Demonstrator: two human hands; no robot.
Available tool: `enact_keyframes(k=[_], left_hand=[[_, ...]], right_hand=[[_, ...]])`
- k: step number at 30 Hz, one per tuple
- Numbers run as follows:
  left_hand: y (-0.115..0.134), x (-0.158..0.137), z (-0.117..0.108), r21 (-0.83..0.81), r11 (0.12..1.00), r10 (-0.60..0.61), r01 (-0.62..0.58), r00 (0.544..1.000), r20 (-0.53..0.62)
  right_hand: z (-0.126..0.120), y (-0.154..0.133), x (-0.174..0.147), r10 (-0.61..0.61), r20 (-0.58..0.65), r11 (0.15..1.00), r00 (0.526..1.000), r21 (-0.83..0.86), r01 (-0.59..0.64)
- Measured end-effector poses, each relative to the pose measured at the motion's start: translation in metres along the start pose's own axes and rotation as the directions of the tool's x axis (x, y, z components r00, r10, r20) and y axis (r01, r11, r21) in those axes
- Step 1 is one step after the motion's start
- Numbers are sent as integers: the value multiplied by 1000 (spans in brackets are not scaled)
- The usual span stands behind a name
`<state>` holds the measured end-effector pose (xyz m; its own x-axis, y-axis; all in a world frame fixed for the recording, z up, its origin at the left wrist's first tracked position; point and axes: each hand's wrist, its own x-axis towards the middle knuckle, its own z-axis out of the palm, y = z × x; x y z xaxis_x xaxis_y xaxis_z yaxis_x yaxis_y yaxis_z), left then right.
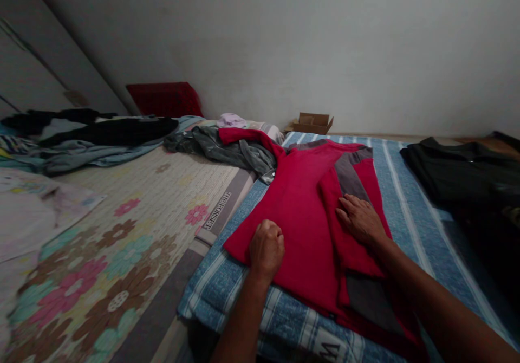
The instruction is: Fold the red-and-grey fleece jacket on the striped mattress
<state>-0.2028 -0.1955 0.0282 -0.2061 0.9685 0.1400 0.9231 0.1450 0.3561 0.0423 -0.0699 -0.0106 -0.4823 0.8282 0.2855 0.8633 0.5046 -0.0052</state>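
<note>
- Red shirt [296,200]: laid out on the blue blanket [426,227], collar end toward the wall [284,43], hem near the blanket's front edge.
- Left hand [267,249]: resting on the shirt near its lower left edge, fingers curled into a fist; cannot tell whether any cloth is caught inside.
- Right hand [361,216]: set palm down on the folded sleeve [335,233], fingers slightly bent and parted, not closed round anything.
- Folded sleeve: lying lengthwise over the right part of the shirt, with a grey band near the shoulder.
- Other sleeve [249,135]: stretched out to the far left, over the grey garment [211,145].
- Grey patch [371,300]: showing just below the folded sleeve, at the lower right of the shirt.
- Dark garment [467,170]: folded, at the right, apart from the shirt.
- Cardboard box [312,123]: open, beyond the blanket's far end, close to the wall.
- Flowered mat [130,252]: left of the blanket, lettered "THE FORSET" on its border.
- Clothes pile [122,133]: heaped at the far left, black and blue-grey.
- Pale cloth [26,219]: spread at the left edge, nearer than the pile.
- Red object [164,100]: near the wall, too dim to identify.
</note>
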Motion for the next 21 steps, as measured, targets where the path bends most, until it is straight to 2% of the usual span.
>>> enact_keyframes(k=[4,10,21], left_hand=[[4,2,-3,16,999,-30,29,999,31],[5,2,-2,54,998,-19,19,1000,9],[20,2,-1,263,964,-50,32,997,61]], right_hand=[[-1,-1,0,14,3,1000,1000,6,-14],[0,0,1,17,-10,999,1000,28,-17],[-1,-2,0,27,-11,999,1000,25,-27]])
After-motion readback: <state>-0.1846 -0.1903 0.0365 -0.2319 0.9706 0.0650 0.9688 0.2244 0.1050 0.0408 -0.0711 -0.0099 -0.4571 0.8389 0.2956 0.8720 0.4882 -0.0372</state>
